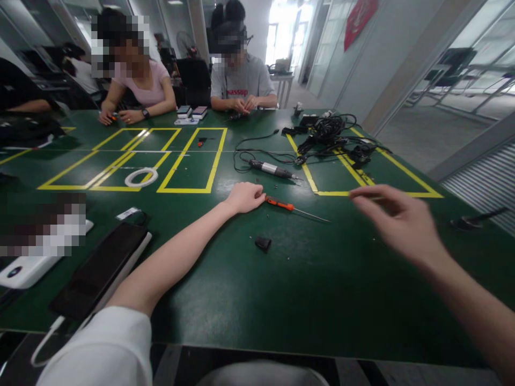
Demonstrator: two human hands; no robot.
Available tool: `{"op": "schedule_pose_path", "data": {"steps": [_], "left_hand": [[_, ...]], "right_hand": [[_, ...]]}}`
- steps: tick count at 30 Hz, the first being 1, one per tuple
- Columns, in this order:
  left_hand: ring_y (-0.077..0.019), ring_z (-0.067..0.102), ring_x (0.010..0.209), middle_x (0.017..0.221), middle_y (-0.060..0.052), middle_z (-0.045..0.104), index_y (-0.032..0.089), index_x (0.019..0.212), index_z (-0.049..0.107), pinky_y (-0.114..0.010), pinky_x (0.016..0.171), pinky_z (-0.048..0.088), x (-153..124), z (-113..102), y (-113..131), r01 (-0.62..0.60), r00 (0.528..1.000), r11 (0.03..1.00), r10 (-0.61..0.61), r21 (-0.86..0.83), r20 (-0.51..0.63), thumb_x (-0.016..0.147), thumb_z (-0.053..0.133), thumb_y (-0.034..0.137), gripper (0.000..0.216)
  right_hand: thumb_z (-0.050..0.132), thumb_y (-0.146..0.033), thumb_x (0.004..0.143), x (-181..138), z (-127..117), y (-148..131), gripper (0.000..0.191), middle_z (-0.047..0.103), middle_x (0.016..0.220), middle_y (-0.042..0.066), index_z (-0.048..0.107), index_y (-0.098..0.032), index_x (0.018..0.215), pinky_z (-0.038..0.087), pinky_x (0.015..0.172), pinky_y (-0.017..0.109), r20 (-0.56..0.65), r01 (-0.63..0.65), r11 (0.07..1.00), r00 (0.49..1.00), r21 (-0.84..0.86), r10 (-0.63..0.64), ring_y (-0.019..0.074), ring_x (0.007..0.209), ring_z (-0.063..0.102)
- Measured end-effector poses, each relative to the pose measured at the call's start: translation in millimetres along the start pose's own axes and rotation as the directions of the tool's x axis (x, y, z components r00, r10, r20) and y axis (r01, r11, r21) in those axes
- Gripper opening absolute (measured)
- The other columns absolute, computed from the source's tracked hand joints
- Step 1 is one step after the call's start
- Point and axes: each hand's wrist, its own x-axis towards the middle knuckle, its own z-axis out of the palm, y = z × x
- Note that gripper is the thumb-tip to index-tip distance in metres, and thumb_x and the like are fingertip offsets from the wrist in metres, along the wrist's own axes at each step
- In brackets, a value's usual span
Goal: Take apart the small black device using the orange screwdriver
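The left hand (243,197) lies knuckles-up on the dark green table mat (314,289), fingers curled close together. Its fingertips meet the butt of a small precision screwdriver with an orange handle and thin steel shaft (281,204); whether they pinch it or only touch it, I cannot tell. The screwdriver lies flat, its tip pointing to the right.

The right hand (396,217) hangs above the mat, well apart from the screwdriver. It is blurred, fingers stretched leftward and pressed towards the thumb. Whether it grips anything I cannot tell.

Near the left hand, on the side towards the person, sits a small black plastic piece (263,244). Beyond the hand lies a grey-and-black electric screwdriver (270,169) on its cable, then a tangle of black cables (332,136). Two people (241,80) sit at the far edge.
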Motion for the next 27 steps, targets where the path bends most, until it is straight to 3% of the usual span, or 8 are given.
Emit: {"op": "schedule_pose_path", "data": {"steps": [2,4,9,13,16,19,23,27], "left_hand": [[-0.0238,0.067,0.08,0.083,-0.008,0.074,0.02,0.079,0.069,-0.031,0.067,0.039,0,0,0,0.0,1.0,1.0,0.0,-0.002,-0.002,0.097,0.05,0.04,0.033],[-0.0235,0.067,0.08,0.083,-0.008,0.074,0.02,0.08,0.069,-0.03,0.067,0.04,0,0,1,0.001,1.0,1.0,-0.001,-0.003,-0.003,0.097,0.05,0.04,0.032],[-0.0243,0.068,0.081,0.083,-0.008,0.074,0.02,0.079,0.07,-0.032,0.069,0.042,0,-1,3,0.01,1.0,1.0,-0.01,-0.003,-0.004,0.097,0.051,0.041,0.033],[-0.0246,0.068,0.081,0.081,-0.008,0.074,0.02,0.079,0.07,-0.032,0.069,0.042,-1,-1,3,0.01,1.0,1.0,-0.01,-0.005,-0.007,0.096,0.052,0.04,0.032],[-0.0245,0.068,0.081,0.082,-0.008,0.074,0.02,0.079,0.07,-0.032,0.069,0.042,0,-1,3,0.006,1.0,1.0,-0.007,-0.007,-0.007,0.096,0.051,0.039,0.032],[-0.0246,0.068,0.081,0.084,-0.009,0.075,0.02,0.079,0.07,-0.032,0.068,0.041,0,0,2,0.003,1.0,1.0,-0.003,-0.008,-0.003,0.097,0.052,0.039,0.032],[-0.0239,0.067,0.08,0.083,-0.008,0.074,0.019,0.08,0.07,-0.031,0.068,0.04,1,1,2,0.006,1.0,1.0,-0.006,-0.011,0.002,0.097,0.051,0.039,0.032],[-0.0232,0.066,0.08,0.082,-0.008,0.074,0.019,0.079,0.069,-0.031,0.068,0.04,0,1,1,0.006,1.0,1.0,-0.005,-0.018,0.005,0.096,0.051,0.039,0.032]], "right_hand": [[0.062,-0.049,0.092,-3,35,-43,0.032,0.078,0.095,0.009,0.077,-0.022,0.1,0.055,0.072,0.038,0.302,0.163,0.981,0.935,0.105,-0.187,0.0249,0.082,0.07],[0.062,-0.043,0.095,-7,64,-71,0.032,0.078,0.099,0.009,0.077,-0.02,0.111,0.056,0.079,0.038,0.485,0.271,0.958,0.828,0.094,-0.282,0.0254,0.089,0.071],[0.074,-0.049,0.089,-13,102,-98,0.044,0.075,0.103,0.016,0.077,-0.012,0.113,0.05,0.09,0.048,0.713,0.596,0.795,0.605,-0.113,-0.353,0.0352,0.103,0.066],[0.066,-0.028,0.096,-19,106,-98,0.019,0.076,0.094,0.015,0.077,-0.014,0.097,0.047,0.082,0.042,0.733,0.699,0.704,0.544,-0.125,-0.409,0.03,0.093,0.065],[0.063,-0.022,0.096,-22,100,-87,0.016,0.077,0.094,0.013,0.077,-0.015,0.101,0.05,0.081,0.043,0.637,0.647,0.76,0.611,-0.059,-0.471,0.0295,0.093,0.067],[0.064,-0.024,0.095,-23,82,-66,0.018,0.08,0.103,0.011,0.076,-0.021,0.108,0.057,0.089,0.046,0.438,0.475,0.876,0.771,0.088,-0.462,0.0284,0.096,0.072],[0.069,-0.041,0.089,-16,40,-32,0.026,0.081,0.098,0.008,0.078,-0.023,0.104,0.062,0.083,0.043,0.246,0.114,0.987,0.959,0.112,-0.139,0.0278,0.089,0.076],[0.071,-0.045,0.077,-3,-20,8,0.033,0.081,0.095,0.011,0.08,-0.023,0.1,0.061,0.07,0.04,0.042,-0.091,0.993,0.995,-0.075,0.094,0.0291,0.084,0.076]]}}
